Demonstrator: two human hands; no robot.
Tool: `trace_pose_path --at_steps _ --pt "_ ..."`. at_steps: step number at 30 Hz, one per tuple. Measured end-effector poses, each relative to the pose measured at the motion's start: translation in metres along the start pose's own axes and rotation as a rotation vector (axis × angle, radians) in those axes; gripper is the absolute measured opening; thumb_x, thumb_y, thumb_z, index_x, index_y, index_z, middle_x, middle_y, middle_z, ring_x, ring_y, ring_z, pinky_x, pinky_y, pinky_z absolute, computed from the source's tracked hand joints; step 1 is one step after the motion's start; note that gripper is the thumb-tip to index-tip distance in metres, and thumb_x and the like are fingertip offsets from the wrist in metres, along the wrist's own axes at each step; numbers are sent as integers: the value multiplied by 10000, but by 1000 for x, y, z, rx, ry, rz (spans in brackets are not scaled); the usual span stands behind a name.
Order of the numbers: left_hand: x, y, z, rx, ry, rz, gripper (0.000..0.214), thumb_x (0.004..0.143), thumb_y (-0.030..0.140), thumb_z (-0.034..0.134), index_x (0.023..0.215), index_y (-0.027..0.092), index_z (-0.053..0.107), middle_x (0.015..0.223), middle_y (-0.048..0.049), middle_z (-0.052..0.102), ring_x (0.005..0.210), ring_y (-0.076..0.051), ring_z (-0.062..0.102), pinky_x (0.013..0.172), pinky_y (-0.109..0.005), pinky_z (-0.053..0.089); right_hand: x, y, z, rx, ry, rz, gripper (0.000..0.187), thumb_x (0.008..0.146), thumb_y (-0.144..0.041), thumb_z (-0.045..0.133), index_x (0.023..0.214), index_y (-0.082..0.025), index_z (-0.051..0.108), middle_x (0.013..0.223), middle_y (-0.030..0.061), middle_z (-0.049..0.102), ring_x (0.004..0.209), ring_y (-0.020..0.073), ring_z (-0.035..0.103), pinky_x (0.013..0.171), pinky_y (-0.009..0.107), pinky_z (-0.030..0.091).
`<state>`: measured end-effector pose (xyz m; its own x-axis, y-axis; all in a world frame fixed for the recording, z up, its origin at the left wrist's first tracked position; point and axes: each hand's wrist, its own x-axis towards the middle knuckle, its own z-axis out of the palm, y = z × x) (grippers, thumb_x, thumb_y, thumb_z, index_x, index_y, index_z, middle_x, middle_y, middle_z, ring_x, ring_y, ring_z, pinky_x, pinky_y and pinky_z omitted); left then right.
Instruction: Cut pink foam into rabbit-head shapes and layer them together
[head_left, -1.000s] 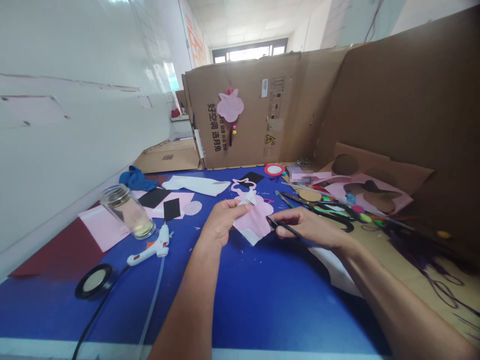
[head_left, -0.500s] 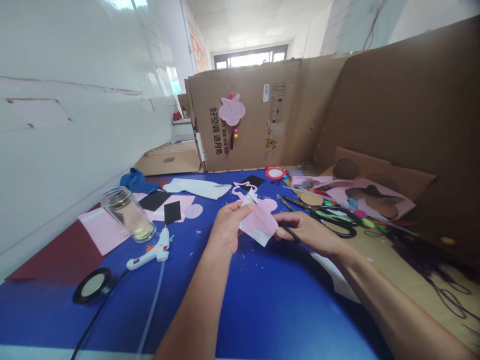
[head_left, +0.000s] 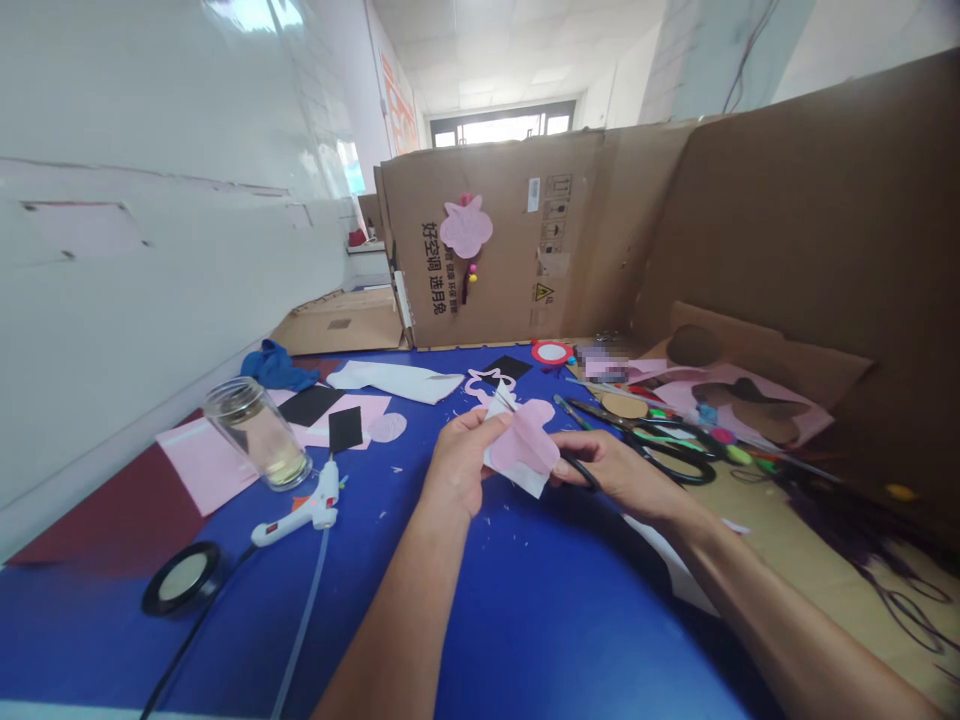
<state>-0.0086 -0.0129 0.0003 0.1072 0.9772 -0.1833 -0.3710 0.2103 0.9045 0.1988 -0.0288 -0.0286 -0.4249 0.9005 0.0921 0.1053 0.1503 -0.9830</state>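
**A:** Look at this: the left hand (head_left: 465, 465) is pinched firmly on a pink cutout (head_left: 525, 440) lying over white paper (head_left: 529, 480), lifted above the blue tabletop (head_left: 570, 625)!

**B:** And the right hand (head_left: 615, 472)?

**A:** Curled closed around black-handled scissors (head_left: 579, 472), right up against the cutout's edge. The blades are hidden behind it.

**B:** What's close by?

**A:** A glue gun (head_left: 300, 510) and a glass jar (head_left: 257, 433) sit off to the left, with bigger scissors (head_left: 671, 450) just beyond the right hand!
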Motion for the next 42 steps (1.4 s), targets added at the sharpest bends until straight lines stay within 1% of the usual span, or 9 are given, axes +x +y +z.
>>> trace_pose_path --at_steps 5,9,13,19,22,26,33,39,42 --pt "0 3 -2 51 13 14 326 590 368 905 743 182 685 654 0 649 555 -128 572 553 -259 455 -1 -3 -1 -34 -28 4 512 826 -613 813 1161 -226 831 880 23 676 804 187 531 770 300 428" --pt "2 5 -5 93 17 29 340 573 385 895 679 186 641 598 19 600 508 -111 523 509 -243 407 -2 -4 -2 -51 -63 14 480 843 -604 801 1137 -226 830 868 13 659 792 176 509 762 296 408" --pt "3 4 -5 95 13 44 332 552 375 890 653 184 639 582 16 597 483 -104 505 485 -240 388 -2 -4 1 -36 -50 16 483 834 -606 806 1128 -224 827 856 12 658 792 179 515 760 298 406" --pt "2 1 -2 4 24 68 319 548 357 894 635 185 641 561 11 600 468 -110 511 467 -245 401 0 -5 9 17 -17 19 426 809 -617 820 862 -196 786 797 4 633 769 174 510 740 289 402" --pt "1 -1 0 -37 30 79 333 544 358 904 625 182 634 546 19 585 456 -99 491 454 -236 387 1 -3 11 27 -5 10 414 795 -598 840 801 -193 753 783 -3 610 756 168 495 727 281 397" --pt "-1 -2 4 -76 76 83 353 535 356 922 638 179 634 561 21 596 461 -95 497 449 -227 385 2 1 10 11 0 -4 402 800 -596 837 832 -202 766 794 -1 616 765 176 500 721 280 398" --pt "-3 -4 7 -116 83 78 374 540 389 931 696 170 671 604 1 639 482 -109 533 461 -232 407 4 5 10 -65 1 -19 474 834 -635 781 1065 -223 820 855 17 673 847 229 562 790 318 452" --pt "-5 -4 11 -143 107 78 370 536 375 926 691 172 658 602 3 640 498 -111 542 484 -234 419 4 9 14 -88 56 3 589 807 -726 732 1098 -222 826 843 29 705 836 255 607 767 336 479" --pt "-6 -4 12 -150 115 83 368 537 372 917 685 178 641 592 11 628 502 -112 536 500 -242 435 6 12 15 -64 56 -20 560 824 -707 727 1075 -214 817 837 29 688 828 245 584 773 336 468"
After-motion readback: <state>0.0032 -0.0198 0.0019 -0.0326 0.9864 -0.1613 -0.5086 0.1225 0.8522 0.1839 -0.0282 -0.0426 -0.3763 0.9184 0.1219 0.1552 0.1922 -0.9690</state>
